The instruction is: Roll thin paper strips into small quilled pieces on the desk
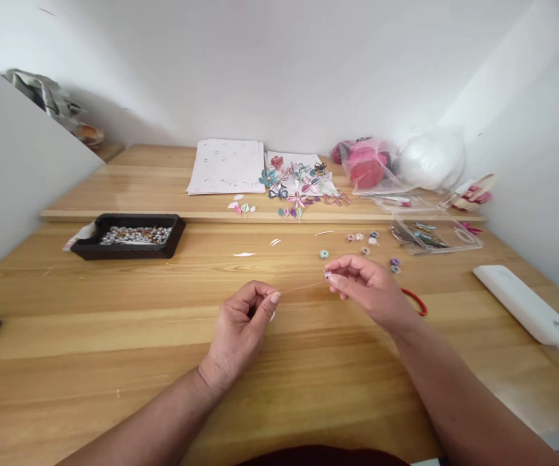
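Note:
Between the fingertips of my right hand [361,285] is a small pale lilac thread bobbin [328,274]. A fine thread [302,287] runs taut from it to my left hand [247,317], whose thumb and forefinger pinch it. A bit of something white [273,316] shows under the left thumb; most of it is hidden. Past my right hand lie several more bobbins, among them a mint one [324,254] and a purple one [394,262]. Partly behind my right wrist is a red-orange handle or loop [418,301].
A black tray [178,234] of beads stands at left. Thread flowers [297,199] and paper sheets [228,167] lie on the raised shelf [153,206]. White slips [243,254] sit mid-table. To the right are a clear box [464,241] and a white lamp-like device [526,304].

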Demonstrator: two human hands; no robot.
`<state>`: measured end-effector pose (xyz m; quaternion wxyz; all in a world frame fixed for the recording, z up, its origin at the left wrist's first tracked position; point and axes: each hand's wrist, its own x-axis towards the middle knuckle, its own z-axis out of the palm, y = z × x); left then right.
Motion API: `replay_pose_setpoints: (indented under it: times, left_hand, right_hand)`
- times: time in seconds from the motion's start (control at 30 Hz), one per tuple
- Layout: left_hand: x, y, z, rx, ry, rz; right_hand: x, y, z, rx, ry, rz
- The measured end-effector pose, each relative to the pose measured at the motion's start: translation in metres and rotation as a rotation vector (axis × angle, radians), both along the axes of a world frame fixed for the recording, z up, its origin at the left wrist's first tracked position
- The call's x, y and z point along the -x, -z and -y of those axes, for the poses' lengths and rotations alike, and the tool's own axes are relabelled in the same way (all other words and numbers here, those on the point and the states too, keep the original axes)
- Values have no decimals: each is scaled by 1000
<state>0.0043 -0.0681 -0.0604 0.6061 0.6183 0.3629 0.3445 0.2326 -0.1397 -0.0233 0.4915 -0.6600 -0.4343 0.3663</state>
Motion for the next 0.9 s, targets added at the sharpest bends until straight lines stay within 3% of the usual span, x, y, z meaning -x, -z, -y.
replay_pose_setpoints:
  times: [0.3, 0.53, 0.7, 0.9]
  left_hand:
    - [-2, 3, -1, 126, -60, 105]
    - [-4, 9, -10, 105, -135, 174]
    - [-7, 12, -15, 115, -135, 219]
    - [-6, 16, -13, 91, -103, 185]
  right_hand:
    - [-4, -1, -13, 26, 43, -77]
    - [-27, -35, -103, 62, -44, 174]
    - [-37, -38, -166, 35, -86, 434]
    - [-32, -38, -201, 83, -103, 531]
